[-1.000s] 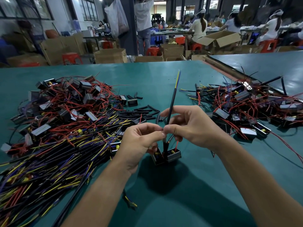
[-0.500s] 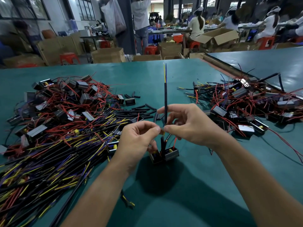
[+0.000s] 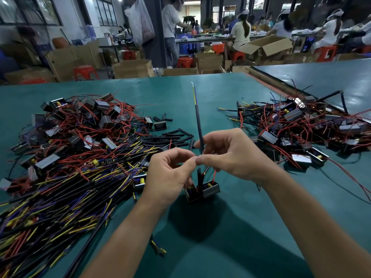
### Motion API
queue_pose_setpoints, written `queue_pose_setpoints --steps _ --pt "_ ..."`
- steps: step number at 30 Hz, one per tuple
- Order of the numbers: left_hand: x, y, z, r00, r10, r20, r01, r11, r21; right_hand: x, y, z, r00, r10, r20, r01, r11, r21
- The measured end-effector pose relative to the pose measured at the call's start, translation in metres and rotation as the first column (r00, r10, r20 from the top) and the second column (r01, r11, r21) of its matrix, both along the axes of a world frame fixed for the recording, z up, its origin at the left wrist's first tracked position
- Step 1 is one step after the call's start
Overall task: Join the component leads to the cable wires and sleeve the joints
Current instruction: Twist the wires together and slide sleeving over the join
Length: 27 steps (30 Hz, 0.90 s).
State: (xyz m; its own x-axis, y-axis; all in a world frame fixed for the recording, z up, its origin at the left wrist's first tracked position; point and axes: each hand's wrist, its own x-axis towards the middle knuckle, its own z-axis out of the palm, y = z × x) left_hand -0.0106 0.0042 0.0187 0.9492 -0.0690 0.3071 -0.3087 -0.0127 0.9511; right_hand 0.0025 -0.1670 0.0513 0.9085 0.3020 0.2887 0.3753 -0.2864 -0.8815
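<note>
Centre of counter [image 3: 241,227]: left hand [image 3: 170,173] and right hand [image 3: 230,155] pinch fingertip to fingertip on the upright cable [image 3: 198,125] just above two components [image 3: 202,190], joining seemingly underway, sleeving left; big heap [image 3: 70,177] waits at 9 o'clock, smaller pile [image 3: 301,133] at 2 o'clock.

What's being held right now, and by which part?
The right hand pinches the upright black cable near its lower end; left hand pinches the cable's wires there, above the components.

Bare table [image 3: 220,257] lay open down the middle, walled by the cable heap [image 3: 60,187] left and the component pile [image 3: 301,133] right; loose sleeves [image 3: 172,137] littered mid-table
</note>
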Motion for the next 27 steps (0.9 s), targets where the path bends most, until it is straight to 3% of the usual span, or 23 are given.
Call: queue_pose_setpoints --steps 8,17,27 --pt "0.0 -0.001 -0.001 0.997 0.031 0.065 -0.031 1.0 -0.001 0.002 0.002 -0.002 1.0 -0.015 0.023 0.014 0.999 0.045" --pt "-0.005 -0.003 0.005 0.992 -0.091 -0.088 0.082 0.991 -0.106 -0.001 0.002 -0.003 0.99 0.114 -0.086 -0.103 0.987 0.126" --pt "-0.004 0.0 0.009 0.995 -0.06 -0.086 0.05 0.993 -0.111 -0.003 0.002 0.002 0.999 0.03 -0.036 -0.027 0.996 0.084"
